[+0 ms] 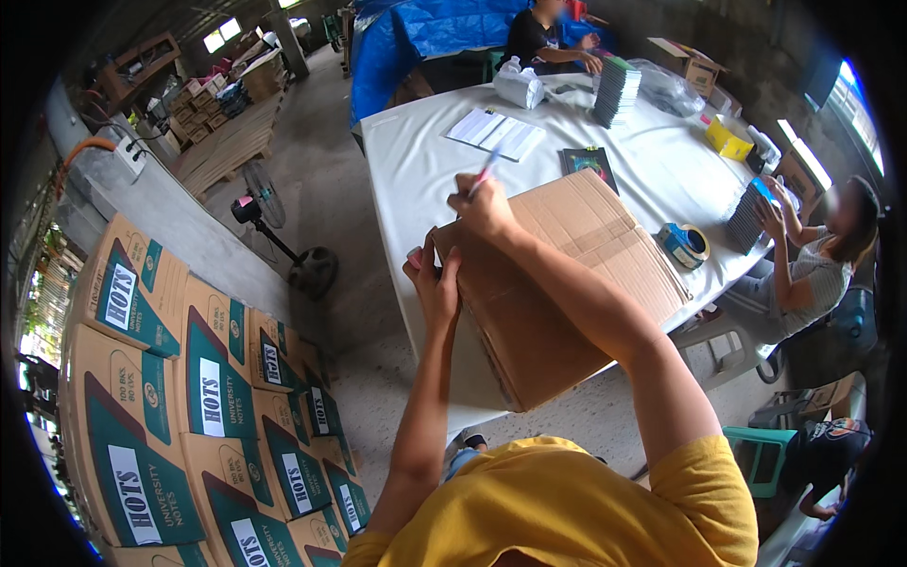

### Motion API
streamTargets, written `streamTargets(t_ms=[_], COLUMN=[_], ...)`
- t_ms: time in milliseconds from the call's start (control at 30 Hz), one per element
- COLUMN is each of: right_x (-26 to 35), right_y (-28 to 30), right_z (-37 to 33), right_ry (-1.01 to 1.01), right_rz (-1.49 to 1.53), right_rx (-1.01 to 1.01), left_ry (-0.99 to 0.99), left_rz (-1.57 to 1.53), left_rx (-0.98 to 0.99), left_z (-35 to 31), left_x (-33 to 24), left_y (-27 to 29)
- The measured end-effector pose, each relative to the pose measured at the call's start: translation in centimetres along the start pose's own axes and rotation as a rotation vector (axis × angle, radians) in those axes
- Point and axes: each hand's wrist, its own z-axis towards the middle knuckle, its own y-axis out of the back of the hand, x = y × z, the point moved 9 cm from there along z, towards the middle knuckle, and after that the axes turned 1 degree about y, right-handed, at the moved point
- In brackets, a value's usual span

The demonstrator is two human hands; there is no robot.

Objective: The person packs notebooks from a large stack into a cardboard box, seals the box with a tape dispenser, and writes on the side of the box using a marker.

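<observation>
A closed brown cardboard box [576, 255] stands on the near corner of a white table [416, 161]. My left hand [433, 282] presses against the box's left side, with something small and pink at the thumb. My right hand [482, 203] rests on the box's top far corner and grips a marker pen [487, 173] with a pink and blue end, tip toward the cardboard.
A tape roll [687, 245] lies right of the box. Papers [496, 132], a dark booklet [588, 161] and notebook stacks [616, 90] sit farther on. A person [803, 274] sits at the right, another [539, 38] at the far end. Stacked printed cartons [189, 397] fill the left; a floor fan [283, 236] stands nearby.
</observation>
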Motion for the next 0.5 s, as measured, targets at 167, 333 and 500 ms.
streamTargets(t_ms=[167,333,500], right_x=[-1.8,-0.6,-0.3], right_y=[0.4,0.4,-0.1], right_z=[0.5,-0.1,0.0], right_ry=[-0.186,-0.038,-0.028], right_rz=[0.268,-0.004,-0.021], right_rx=[0.013,0.004,0.025], left_ry=[0.012,0.022,-0.001], left_rz=[-0.04,-0.05,-0.049], left_rx=[-0.014,0.003,-0.042], left_z=[0.0,-0.2,-0.1], left_x=[-0.3,-0.3,0.1], left_y=[0.2,-0.1,0.0])
